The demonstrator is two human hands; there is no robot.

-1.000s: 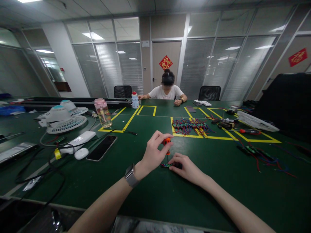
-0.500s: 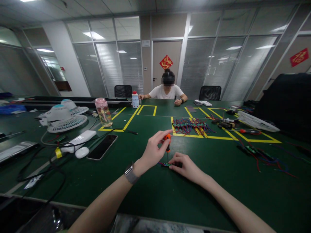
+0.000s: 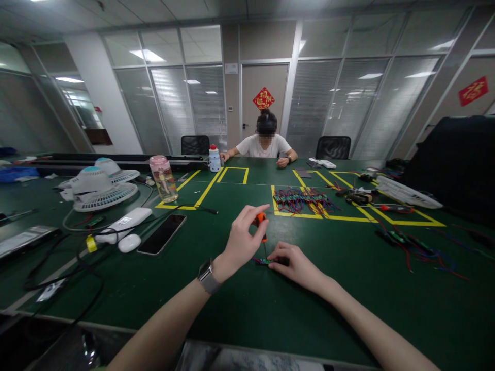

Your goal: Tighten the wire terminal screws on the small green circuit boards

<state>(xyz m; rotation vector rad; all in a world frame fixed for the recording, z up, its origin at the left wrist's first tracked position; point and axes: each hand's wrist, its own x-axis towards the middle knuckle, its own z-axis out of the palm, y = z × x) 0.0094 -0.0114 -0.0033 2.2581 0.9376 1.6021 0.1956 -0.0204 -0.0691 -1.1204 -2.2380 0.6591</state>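
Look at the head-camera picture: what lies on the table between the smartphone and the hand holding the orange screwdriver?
Nothing: in the head view, only bare green table separates the smartphone from the left hand pinching the orange screwdriver.

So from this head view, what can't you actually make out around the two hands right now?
- Screwdriver: head view, the left hand covers most of the orange handle; the tip is too thin to tell where it meets the board.
- Small circuit board: too small for parts or screws; its right end is under the right hand fingers.
- Pile of wired boards: too small and tangled to count.
- Table near edge: cut off by the frame bottom.
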